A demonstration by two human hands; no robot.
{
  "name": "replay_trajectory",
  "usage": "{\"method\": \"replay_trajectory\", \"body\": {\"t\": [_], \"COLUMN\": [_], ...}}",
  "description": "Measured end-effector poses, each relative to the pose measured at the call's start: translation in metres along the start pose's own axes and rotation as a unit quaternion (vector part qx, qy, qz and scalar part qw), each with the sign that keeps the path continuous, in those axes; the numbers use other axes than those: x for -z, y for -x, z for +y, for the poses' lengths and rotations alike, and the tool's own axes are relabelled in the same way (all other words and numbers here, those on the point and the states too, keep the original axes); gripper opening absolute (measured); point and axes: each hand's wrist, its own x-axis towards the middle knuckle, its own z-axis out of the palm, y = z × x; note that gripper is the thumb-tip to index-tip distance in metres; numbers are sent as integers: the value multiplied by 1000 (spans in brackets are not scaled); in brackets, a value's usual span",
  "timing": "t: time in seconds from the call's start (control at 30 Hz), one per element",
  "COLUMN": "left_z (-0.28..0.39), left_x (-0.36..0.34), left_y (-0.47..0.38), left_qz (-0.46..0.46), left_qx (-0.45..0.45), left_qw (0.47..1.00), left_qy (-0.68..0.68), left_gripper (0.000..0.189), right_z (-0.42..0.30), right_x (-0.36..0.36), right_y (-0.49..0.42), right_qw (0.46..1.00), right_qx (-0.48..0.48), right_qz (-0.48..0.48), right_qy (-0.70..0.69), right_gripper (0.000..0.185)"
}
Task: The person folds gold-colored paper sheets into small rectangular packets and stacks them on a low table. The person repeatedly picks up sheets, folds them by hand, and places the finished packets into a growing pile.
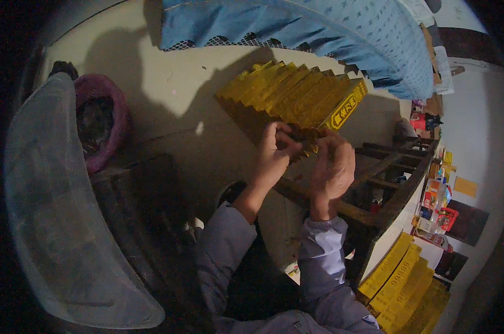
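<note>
A large gold-coloured piece of pleated paper or thin card (285,94) stretches out in front of me, its ridges forming a zigzag edge. Printed characters run along its right side panel. My left hand (275,150) pinches the near edge with bent fingers. Just to the right, my right hand (334,163) grips the near corner, thumb and fingers close to the left hand. Small crumpled gold folds show between the two hands. The fingertips are partly hidden behind the paper, and its far end points toward a blue cloth.
On the right, a table (387,240) with a dark wooden frame bears a stack of gold printed strips (402,284) and several packages (435,196). A pink-lined bin (120,121) stands left, beside a greyish translucent panel (59,200). A blue patterned cloth (318,29) hangs at the far side.
</note>
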Motion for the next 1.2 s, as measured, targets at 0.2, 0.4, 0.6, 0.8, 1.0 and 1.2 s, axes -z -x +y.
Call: {"method": "replay_trajectory", "body": {"t": [0.2,0.4,0.6,0.8,1.0,1.2], "left_z": [-2,-17,-12,-20,-19,-12], "left_x": [-2,-1,-4,-3,-2,-3], "left_y": [-5,-13,-16,-23,-26,-26], "left_qz": [10,37,32,47,43,33], "left_qx": [-9,-48,-32,-34,-47,-35], "left_qw": [1000,998,999,998,998,999], "left_qy": [-20,-33,-3,16,-14,-9], "left_gripper": [37,34,32,32,32,31], "right_z": [3,-2,1,3,4,12], "right_x": [-5,-2,-4,-8,-6,-7], "right_y": [2,-1,0,2,-1,1], "right_qw": [1000,999,999,999,999,997], "right_qx": [-10,-39,-39,-30,-18,-28], "right_qz": [15,-16,-6,8,11,3], "right_qy": [6,17,-13,-27,-49,-72], "right_gripper": [17,12,12,16,16,16]}}
